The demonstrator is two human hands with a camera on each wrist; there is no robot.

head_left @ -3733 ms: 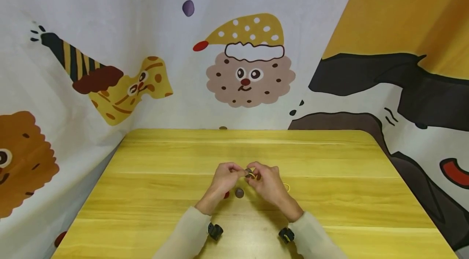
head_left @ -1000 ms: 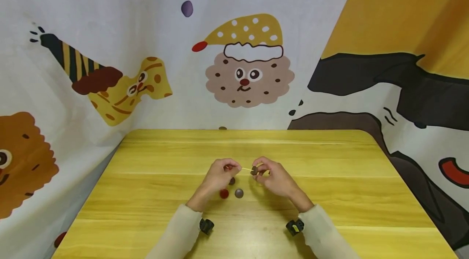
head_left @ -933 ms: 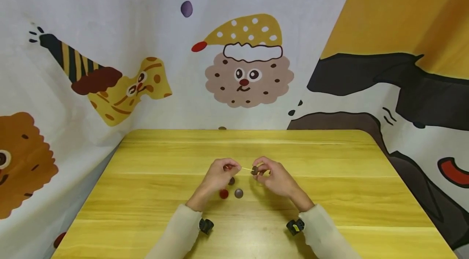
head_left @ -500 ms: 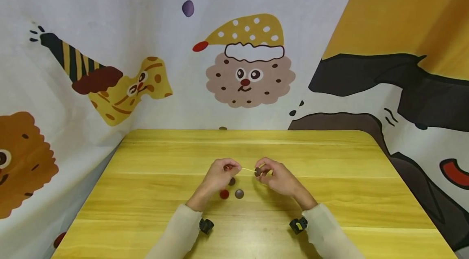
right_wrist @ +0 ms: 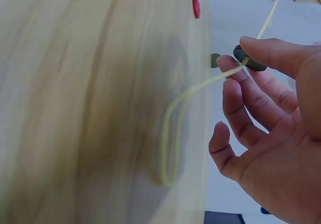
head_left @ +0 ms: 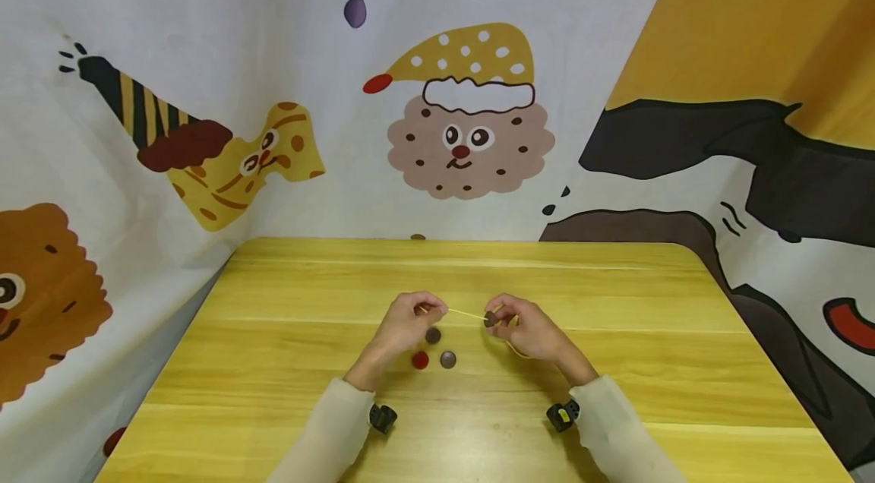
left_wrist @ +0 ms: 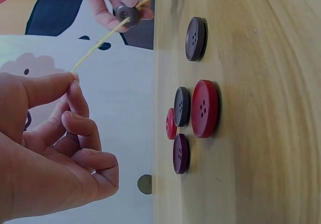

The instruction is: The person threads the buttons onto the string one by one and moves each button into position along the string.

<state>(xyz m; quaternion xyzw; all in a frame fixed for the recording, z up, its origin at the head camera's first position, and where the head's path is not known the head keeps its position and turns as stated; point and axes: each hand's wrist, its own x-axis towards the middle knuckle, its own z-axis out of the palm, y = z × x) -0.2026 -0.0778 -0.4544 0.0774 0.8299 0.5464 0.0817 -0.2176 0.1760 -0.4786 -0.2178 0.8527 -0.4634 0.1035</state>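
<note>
Between thumb and index finger, my left hand point(head_left: 405, 322) pinches the end of a yellow string point(left_wrist: 95, 47). The string runs taut to a dark brown button point(head_left: 490, 318), which my right hand point(head_left: 536, 329) holds by its edge. In the right wrist view, the string point(right_wrist: 220, 76) passes through the button point(right_wrist: 250, 58) and trails in a loop below the right hand. Under the hands, a dark button point(head_left: 433, 335), a red button point(head_left: 420, 360) and a grey-brown button point(head_left: 447, 359) lie flat. A small red button point(left_wrist: 171, 123) and a purple button point(left_wrist: 180, 153) show in the left wrist view.
The buttons lie on a light wooden table point(head_left: 307, 369). Behind it hangs a white cloth point(head_left: 294, 27) printed with cartoon food. Each wrist carries a small black camera, such as the left one point(head_left: 383, 418).
The hands were close together at the button; they have moved apart. The right hand has shifted right with the button, and more string now stretches between them. The dark table button is more exposed.
</note>
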